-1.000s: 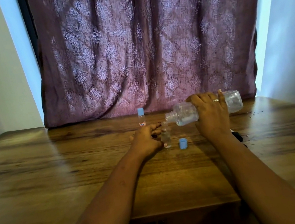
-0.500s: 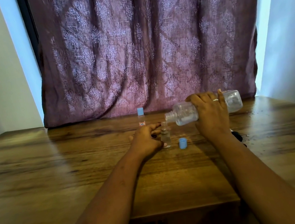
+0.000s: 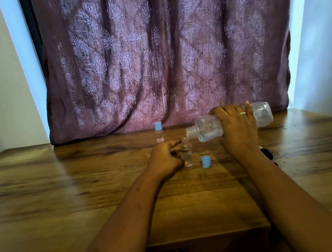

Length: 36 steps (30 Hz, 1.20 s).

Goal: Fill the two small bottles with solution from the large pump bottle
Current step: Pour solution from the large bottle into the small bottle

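My right hand grips the large clear bottle, tipped on its side with its open neck pointing left. The neck sits just above the mouth of an uncapped small clear bottle standing upright on the wooden table. My left hand holds that small bottle from the left. Its blue cap lies on the table just to its right. A second small bottle, capped in blue and carrying a small label, stands upright further back.
A dark object, mostly hidden behind my right forearm, lies on the table. A purple patterned curtain hangs behind the table's far edge. Small drops or specks dot the wood at the right.
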{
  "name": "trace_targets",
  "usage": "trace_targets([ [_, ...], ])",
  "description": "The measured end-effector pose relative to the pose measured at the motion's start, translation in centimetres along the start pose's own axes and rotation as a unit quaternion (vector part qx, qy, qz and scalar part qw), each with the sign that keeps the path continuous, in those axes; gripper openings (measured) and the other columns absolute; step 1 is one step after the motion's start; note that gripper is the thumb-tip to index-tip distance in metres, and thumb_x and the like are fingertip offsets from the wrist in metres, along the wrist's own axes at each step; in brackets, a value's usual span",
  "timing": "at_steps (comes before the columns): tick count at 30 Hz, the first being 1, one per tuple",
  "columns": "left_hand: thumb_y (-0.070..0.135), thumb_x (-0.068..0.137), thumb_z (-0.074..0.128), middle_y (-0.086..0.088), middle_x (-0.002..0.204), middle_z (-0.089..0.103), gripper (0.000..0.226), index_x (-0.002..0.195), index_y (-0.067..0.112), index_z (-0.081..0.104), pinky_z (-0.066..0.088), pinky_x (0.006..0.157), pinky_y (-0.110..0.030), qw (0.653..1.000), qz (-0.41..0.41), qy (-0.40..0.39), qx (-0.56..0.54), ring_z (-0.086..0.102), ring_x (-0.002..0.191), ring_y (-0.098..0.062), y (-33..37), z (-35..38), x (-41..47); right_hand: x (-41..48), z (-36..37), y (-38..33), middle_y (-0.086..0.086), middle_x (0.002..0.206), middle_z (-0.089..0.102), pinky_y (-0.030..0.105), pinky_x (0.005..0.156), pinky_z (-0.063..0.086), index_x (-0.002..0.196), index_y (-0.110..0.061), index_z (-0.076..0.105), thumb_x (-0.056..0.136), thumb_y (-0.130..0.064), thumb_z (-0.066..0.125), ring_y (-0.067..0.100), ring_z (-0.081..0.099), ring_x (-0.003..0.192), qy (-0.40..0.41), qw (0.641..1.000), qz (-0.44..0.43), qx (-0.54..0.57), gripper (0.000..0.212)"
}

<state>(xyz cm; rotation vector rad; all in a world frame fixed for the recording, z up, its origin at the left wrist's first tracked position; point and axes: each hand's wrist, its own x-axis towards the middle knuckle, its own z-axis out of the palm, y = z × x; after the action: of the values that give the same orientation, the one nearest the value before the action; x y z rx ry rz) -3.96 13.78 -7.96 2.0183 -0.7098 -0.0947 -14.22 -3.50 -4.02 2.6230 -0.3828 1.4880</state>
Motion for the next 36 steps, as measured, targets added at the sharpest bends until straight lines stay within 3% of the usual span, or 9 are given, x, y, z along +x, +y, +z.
trace_targets([
  [4,0.017,0.072,0.088,0.004,0.137,0.068,0.078,0.142,0.028,0.056,0.039,0.115,-0.059,1.0,0.005,0.005,0.009,0.056,0.131,-0.025,-0.39,0.06,0.23,0.01,0.11,0.1,0.003,0.103,0.063,0.051,0.109,0.021,0.104,-0.022,0.058,0.062,-0.004,0.075,0.03,0.054,0.105,0.001,1.0,0.0,-0.002,0.049],
  [11,0.022,0.062,0.086,0.018,0.11,0.07,0.073,0.13,0.031,0.063,0.04,0.113,-0.06,1.0,0.005,-0.004,-0.009,0.063,0.122,-0.022,-0.23,0.07,0.0,0.03,0.18,0.14,0.003,0.105,0.063,0.05,0.11,0.019,0.105,-0.022,0.058,0.064,-0.002,0.073,0.029,0.053,0.106,0.0,1.0,0.002,-0.003,0.047],
  [15,0.034,0.049,0.078,0.016,0.117,0.072,0.077,0.124,0.036,0.064,0.042,0.113,-0.06,1.0,0.003,-0.006,-0.023,0.063,0.122,-0.021,-0.46,0.15,0.35,0.05,-0.02,0.05,0.003,0.105,0.063,0.05,0.111,0.018,0.105,-0.022,0.058,0.064,-0.003,0.073,0.029,0.053,0.107,-0.006,1.0,0.002,0.0,0.048],
  [18,0.035,0.049,0.078,0.02,0.109,0.069,0.07,0.118,0.036,0.065,0.041,0.114,-0.059,1.0,0.006,-0.01,-0.015,0.063,0.122,-0.02,-0.48,0.1,0.39,0.05,-0.14,0.02,0.003,0.105,0.063,0.05,0.111,0.018,0.105,-0.022,0.058,0.062,-0.004,0.074,0.03,0.052,0.107,-0.009,1.0,0.001,0.002,0.048],
  [21,0.036,0.049,0.078,0.015,0.12,0.071,0.067,0.114,0.038,0.065,0.041,0.114,-0.059,1.0,0.008,-0.009,-0.011,0.062,0.123,-0.02,-0.51,0.12,0.46,0.02,-0.15,-0.01,0.004,0.104,0.063,0.05,0.11,0.019,0.104,-0.021,0.059,0.062,-0.003,0.073,0.03,0.053,0.107,-0.006,1.0,0.0,0.004,0.048],
  [24,0.036,0.049,0.079,0.009,0.127,0.07,0.076,0.124,0.035,0.064,0.041,0.114,-0.059,1.0,0.007,-0.001,-0.012,0.06,0.126,-0.023,-0.5,0.16,0.49,0.01,-0.07,-0.06,0.004,0.102,0.063,0.051,0.11,0.02,0.103,-0.021,0.059,0.064,-0.001,0.072,0.03,0.054,0.105,0.001,1.0,0.001,0.002,0.046],
  [29,0.021,0.066,0.088,0.016,0.11,0.068,0.051,0.109,0.039,0.066,0.038,0.115,-0.06,1.0,0.008,-0.007,0.001,0.06,0.125,-0.024,-0.55,-0.01,0.36,0.02,-0.12,-0.02,0.004,0.104,0.063,0.051,0.11,0.02,0.104,-0.021,0.059,0.064,-0.004,0.071,0.03,0.053,0.105,-0.001,1.0,0.0,0.004,0.044],
  [32,0.033,0.054,0.082,0.014,0.117,0.071,0.054,0.104,0.045,0.067,0.039,0.115,-0.06,1.0,0.005,-0.009,-0.004,0.061,0.125,-0.024,-0.21,-0.04,0.15,0.05,-0.11,-0.02,0.003,0.103,0.063,0.051,0.11,0.021,0.103,-0.021,0.059,0.063,-0.003,0.072,0.03,0.053,0.105,0.0,1.0,-0.001,-0.001,0.047],
  [36,0.038,0.048,0.079,0.01,0.128,0.071,0.085,0.132,0.034,0.062,0.042,0.113,-0.059,1.0,0.013,-0.009,-0.007,0.061,0.125,-0.023,-0.59,0.11,0.49,0.04,-0.04,-0.05,0.003,0.103,0.063,0.051,0.11,0.02,0.104,-0.021,0.059,0.062,-0.002,0.073,0.03,0.053,0.106,0.001,1.0,0.0,0.0,0.047],
])
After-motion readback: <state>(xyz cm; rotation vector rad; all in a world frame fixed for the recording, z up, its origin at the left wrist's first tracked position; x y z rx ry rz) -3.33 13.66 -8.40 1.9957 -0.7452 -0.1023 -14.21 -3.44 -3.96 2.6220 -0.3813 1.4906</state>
